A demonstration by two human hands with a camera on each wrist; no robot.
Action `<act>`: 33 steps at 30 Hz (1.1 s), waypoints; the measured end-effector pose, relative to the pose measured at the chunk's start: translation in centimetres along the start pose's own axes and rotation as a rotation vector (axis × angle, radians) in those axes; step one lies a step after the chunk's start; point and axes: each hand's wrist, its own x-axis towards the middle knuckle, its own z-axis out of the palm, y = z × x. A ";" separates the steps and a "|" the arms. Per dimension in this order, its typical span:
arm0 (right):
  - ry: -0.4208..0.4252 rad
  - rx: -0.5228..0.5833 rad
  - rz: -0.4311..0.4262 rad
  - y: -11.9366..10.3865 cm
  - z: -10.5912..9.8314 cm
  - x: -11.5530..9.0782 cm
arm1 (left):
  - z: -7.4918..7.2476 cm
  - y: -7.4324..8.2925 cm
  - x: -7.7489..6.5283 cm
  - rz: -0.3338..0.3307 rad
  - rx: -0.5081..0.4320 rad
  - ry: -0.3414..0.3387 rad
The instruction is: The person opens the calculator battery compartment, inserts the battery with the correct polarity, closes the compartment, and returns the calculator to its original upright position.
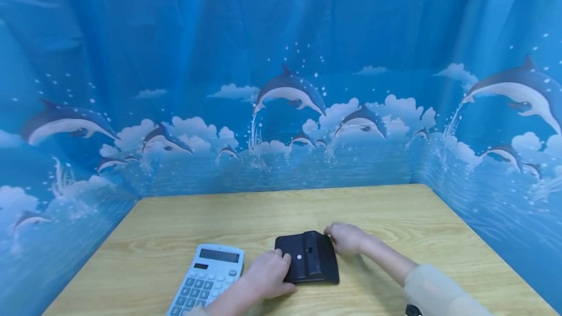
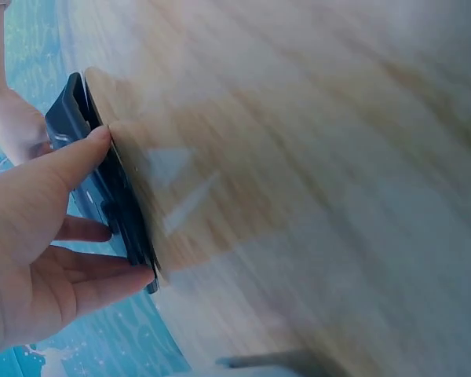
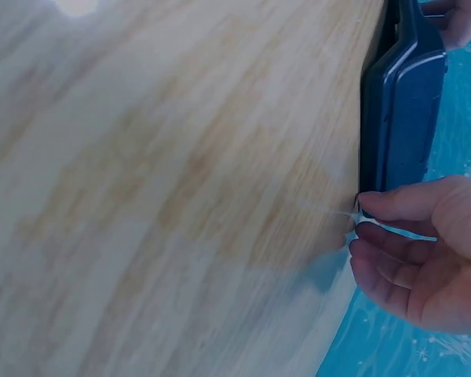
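A black wallet-like case with a folded flap, a raised ridge across its middle and a small white round snap lies on the wooden table. My left hand holds its left end; in the left wrist view the thumb lies over one edge of the case and the fingers spread along it. At the far right corner, my right hand pinches the case's edge. Up close in the right wrist view, the thumb tip meets that corner, with the other fingers curled below it.
A light blue calculator lies to the left, partly covered by the left forearm. The wooden table ends at a blue curtain printed with dolphins, which stands around the back and both sides.
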 end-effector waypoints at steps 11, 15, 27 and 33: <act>-0.009 0.014 -0.059 0.2 0.5 0.3 | 0.3 0.2 -0.2 -0.009 -0.081 -0.007; -0.048 0.131 -0.047 0.6 0.3 0.3 | 0.1 -0.1 -0.4 -0.015 -0.114 0.039; -0.068 0.299 -0.101 2.3 0.2 0.5 | -1.6 -1.8 0.2 -0.038 -0.238 0.150; -0.100 0.457 -0.120 2.5 0.1 0.6 | -2.7 -2.8 0.5 -0.091 -0.328 0.140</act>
